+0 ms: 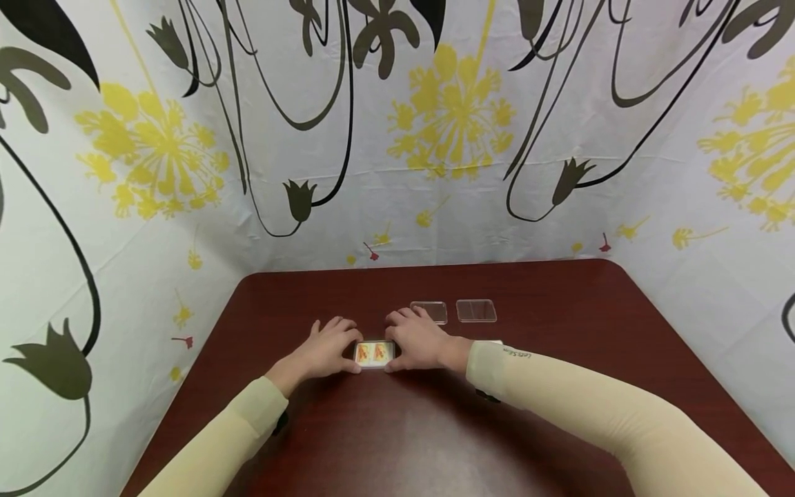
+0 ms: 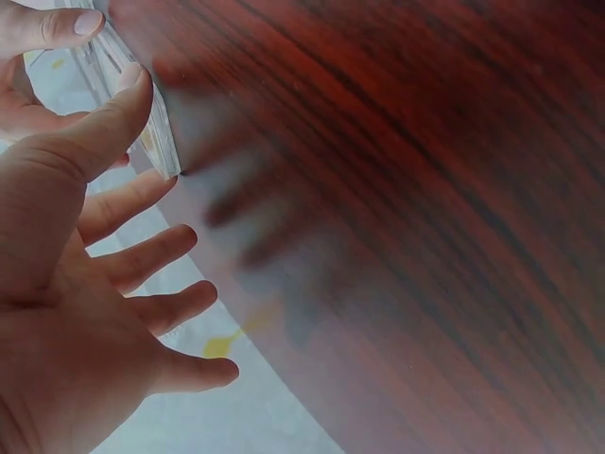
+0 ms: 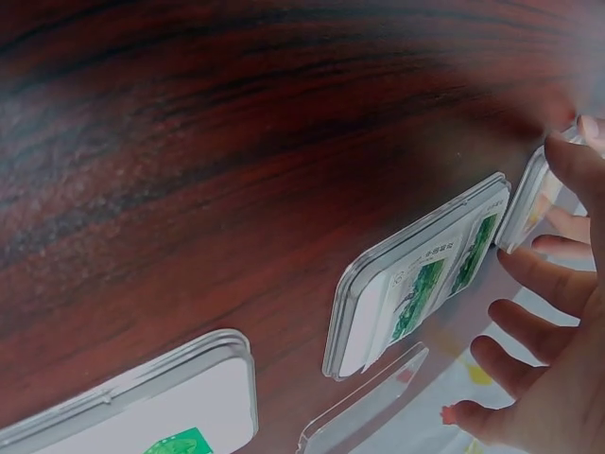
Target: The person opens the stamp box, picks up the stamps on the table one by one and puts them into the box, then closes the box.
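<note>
Between both hands lies a small flat clear case (image 1: 375, 354) on the table, with two orange-and-yellow stamps showing through its top. My left hand (image 1: 326, 348) pinches its left end, thumb on the near edge and index finger on the far edge. The other fingers of that hand (image 2: 113, 274) are spread apart. At the case's right end, my right hand (image 1: 419, 339) grips in the same way with thumb and index finger. In the right wrist view, a second case (image 3: 362, 326) holding two green stamps lies beside the right hand (image 3: 558, 331).
Two clear empty covers (image 1: 476, 310) lie behind the right hand. Another case (image 3: 203, 392) with a green stamp sits farther right, mostly hidden by the forearm in the head view. The dark red table (image 1: 323, 442) backs onto a patterned curtain (image 1: 397, 207).
</note>
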Demonstrator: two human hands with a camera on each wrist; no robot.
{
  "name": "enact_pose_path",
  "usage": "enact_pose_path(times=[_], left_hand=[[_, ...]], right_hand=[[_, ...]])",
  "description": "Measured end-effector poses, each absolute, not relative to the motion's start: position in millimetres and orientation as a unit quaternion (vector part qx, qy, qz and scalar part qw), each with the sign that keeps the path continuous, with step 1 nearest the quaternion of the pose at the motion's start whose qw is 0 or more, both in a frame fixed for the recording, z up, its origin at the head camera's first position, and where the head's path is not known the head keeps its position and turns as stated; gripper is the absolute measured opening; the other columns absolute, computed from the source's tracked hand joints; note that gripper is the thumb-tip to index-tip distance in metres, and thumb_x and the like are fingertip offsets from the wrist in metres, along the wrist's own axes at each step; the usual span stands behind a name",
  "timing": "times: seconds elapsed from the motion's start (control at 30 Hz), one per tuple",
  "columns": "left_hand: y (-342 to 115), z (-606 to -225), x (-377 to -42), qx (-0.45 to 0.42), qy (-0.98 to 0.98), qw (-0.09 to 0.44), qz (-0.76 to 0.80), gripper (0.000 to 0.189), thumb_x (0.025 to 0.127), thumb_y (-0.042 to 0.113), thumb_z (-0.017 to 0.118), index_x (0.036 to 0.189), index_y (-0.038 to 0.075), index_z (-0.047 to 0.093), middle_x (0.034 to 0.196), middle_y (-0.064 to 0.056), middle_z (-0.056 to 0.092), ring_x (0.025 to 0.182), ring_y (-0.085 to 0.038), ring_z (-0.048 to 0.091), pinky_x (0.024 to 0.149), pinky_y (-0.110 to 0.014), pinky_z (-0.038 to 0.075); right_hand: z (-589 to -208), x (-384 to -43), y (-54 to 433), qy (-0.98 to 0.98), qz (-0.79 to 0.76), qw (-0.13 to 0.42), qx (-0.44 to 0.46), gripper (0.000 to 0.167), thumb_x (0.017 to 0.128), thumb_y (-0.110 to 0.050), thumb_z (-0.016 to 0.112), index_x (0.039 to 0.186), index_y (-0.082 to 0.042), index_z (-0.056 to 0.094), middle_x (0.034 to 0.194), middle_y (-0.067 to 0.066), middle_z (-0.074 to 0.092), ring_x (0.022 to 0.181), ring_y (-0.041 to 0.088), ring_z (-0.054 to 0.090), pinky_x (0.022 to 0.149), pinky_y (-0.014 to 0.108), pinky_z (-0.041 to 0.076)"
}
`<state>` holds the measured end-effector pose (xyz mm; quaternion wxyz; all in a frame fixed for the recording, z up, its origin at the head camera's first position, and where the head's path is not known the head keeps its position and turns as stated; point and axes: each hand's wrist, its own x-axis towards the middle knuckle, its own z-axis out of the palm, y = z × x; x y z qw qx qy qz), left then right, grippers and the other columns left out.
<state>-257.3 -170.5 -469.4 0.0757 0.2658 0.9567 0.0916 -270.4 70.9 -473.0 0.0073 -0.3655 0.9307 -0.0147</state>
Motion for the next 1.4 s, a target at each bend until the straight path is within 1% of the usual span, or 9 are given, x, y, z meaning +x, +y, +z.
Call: enact_pose_path(times=[0.23,0.47,0.7,0.93,1.03,1.2,1.4], left_hand=[[-168.3,-469.0,-257.7,0.27,0.955,0.077,0.096,0.053,0.082,0.047,0.082,0.124,0.019,0.066,0.138,-0.004,0.053,0.135,-0.027,0.041,0.105,-0.074,0.022],[-164.3,-469.5,-259.4,0.265,0.956,0.078,0.104,0.051,0.079,0.042,0.086,0.121,0.017,0.068,0.134,-0.005,0.057,0.131,-0.028,0.045,0.103,-0.074,0.026],[-161.5,-470.5,-257.2,0.246,0.96,0.075,0.112,0.051,0.076,0.043,0.088,0.118,0.019,0.07,0.132,-0.004,0.059,0.128,-0.029,0.049,0.101,-0.073,0.03],[-160.7,-468.1,-256.8,0.237,0.963,0.075,0.104,0.052,0.074,0.045,0.089,0.117,0.021,0.071,0.13,-0.003,0.06,0.123,-0.029,0.052,0.099,-0.07,0.034],[-160.7,-467.5,-258.0,0.239,0.963,0.072,0.097,0.051,0.074,0.046,0.089,0.115,0.022,0.071,0.128,-0.003,0.061,0.12,-0.028,0.054,0.098,-0.068,0.036],[-161.3,-466.4,-258.5,0.239,0.964,0.071,0.096,0.052,0.073,0.046,0.09,0.115,0.022,0.072,0.127,-0.003,0.062,0.117,-0.027,0.056,0.097,-0.066,0.037],[-162.7,-466.8,-257.7,0.236,0.963,0.074,0.104,0.054,0.073,0.045,0.09,0.117,0.02,0.071,0.128,-0.004,0.061,0.117,-0.028,0.057,0.097,-0.065,0.037]], right_hand=[[-472.5,-271.6,70.2,0.931,-0.022,0.008,-0.364,0.055,0.078,-0.066,0.075,0.11,-0.022,0.072,0.137,0.002,0.053,0.128,0.026,0.046,0.109,0.061,0.03],[-474.4,-271.6,68.7,0.936,-0.044,0.021,-0.349,0.052,0.075,-0.064,0.08,0.105,-0.022,0.072,0.132,0.002,0.055,0.124,0.026,0.049,0.104,0.059,0.037],[-474.5,-270.4,68.0,0.938,-0.063,0.031,-0.339,0.048,0.073,-0.06,0.084,0.1,-0.022,0.073,0.13,0.002,0.057,0.123,0.027,0.05,0.101,0.057,0.04],[-474.7,-269.4,67.4,0.939,-0.073,0.034,-0.334,0.05,0.072,-0.058,0.085,0.102,-0.02,0.073,0.128,0.003,0.058,0.122,0.028,0.051,0.099,0.056,0.042],[-474.0,-268.4,67.3,0.939,-0.078,0.031,-0.332,0.051,0.072,-0.057,0.086,0.102,-0.019,0.073,0.122,0.002,0.059,0.117,0.027,0.053,0.095,0.052,0.045],[-470.7,-265.9,66.0,0.939,-0.085,0.028,-0.332,0.051,0.071,-0.054,0.088,0.101,-0.016,0.073,0.11,0.0,0.059,0.106,0.025,0.055,0.086,0.046,0.049],[-467.4,-262.7,63.7,0.941,-0.079,0.027,-0.328,0.052,0.071,-0.053,0.088,0.104,-0.014,0.075,0.104,-0.001,0.059,0.1,0.023,0.055,0.083,0.042,0.05]])
